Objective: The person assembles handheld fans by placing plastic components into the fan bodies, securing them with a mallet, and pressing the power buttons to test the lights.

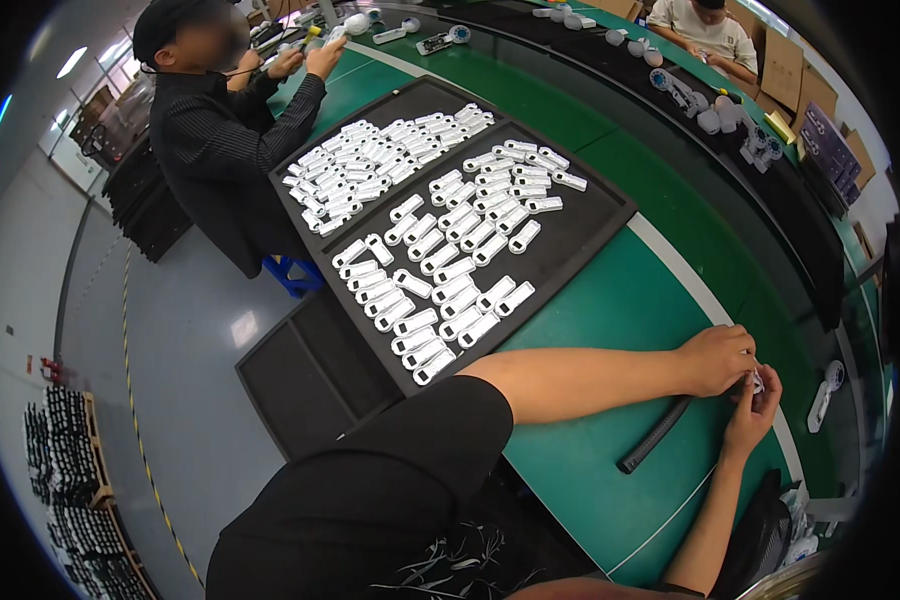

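Observation:
At the right side of the green table, my left hand [718, 360] and my right hand [753, 412] meet. Between their fingertips shows a small white part [758, 382], mostly covered by the fingers. My right hand pinches this part from the near side. The fingers of my left hand are curled closed against it, and what they grip is hidden. A black ribbed cylindrical handle [653, 438] slants out from beneath my left hand over the tabletop; whether that hand touches it I cannot tell.
Black trays [580, 245] of white device housings [455, 270] lie left of my arm. A conveyor belt [720, 215] passes beyond the table, a white unit [825, 396] on it at right. A co-worker [220, 140] stands far left; another person [705, 40] sits across.

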A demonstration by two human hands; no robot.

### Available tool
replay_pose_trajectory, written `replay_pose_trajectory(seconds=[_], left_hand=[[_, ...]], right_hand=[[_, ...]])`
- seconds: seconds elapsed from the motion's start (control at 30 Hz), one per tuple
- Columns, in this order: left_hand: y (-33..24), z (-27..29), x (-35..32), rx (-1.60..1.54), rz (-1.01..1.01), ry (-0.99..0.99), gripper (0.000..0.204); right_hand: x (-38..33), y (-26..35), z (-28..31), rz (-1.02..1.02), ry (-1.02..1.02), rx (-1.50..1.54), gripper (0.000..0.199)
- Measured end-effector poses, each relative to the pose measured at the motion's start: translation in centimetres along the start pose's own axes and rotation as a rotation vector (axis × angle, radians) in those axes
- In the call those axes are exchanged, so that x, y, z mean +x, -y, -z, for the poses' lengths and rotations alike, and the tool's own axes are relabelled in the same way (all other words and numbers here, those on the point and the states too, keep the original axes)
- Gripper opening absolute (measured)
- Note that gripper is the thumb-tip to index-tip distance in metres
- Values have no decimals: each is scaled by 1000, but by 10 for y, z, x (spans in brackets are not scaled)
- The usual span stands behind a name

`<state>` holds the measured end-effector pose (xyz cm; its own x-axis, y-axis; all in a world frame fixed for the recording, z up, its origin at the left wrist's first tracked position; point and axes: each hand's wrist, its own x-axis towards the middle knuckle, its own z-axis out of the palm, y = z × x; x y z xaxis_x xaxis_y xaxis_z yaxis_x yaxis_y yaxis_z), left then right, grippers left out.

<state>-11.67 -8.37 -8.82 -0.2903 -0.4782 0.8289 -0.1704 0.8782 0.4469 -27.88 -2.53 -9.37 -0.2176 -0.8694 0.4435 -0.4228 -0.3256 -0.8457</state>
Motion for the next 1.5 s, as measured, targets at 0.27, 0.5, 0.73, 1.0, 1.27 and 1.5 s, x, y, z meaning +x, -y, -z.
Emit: replay_pose_trajectory(seconds=[0.27,0.5,0.73,1.0,1.27,1.5], left_hand=[[1,-2,1,-23,15,7,12],[0,1,0,-23,49,38,18],[2,-1,-2,-7,119,87,19],[0,-2,0,101,-8,63,13],[-1,-2,-1,110,2,26,11],[0,-4,0,115,-16,-6,13]], right_hand=[[-1,-4,2,19,57,40,33],[-2,-4,-2,-20,87,59,32],[-2,-1,-1,-6,99,29,30],[-3,-1,3,-19,76,28,21],[-3,5,-3,-4,53,66,18],[-3,4,-1,2,60,49,17]])
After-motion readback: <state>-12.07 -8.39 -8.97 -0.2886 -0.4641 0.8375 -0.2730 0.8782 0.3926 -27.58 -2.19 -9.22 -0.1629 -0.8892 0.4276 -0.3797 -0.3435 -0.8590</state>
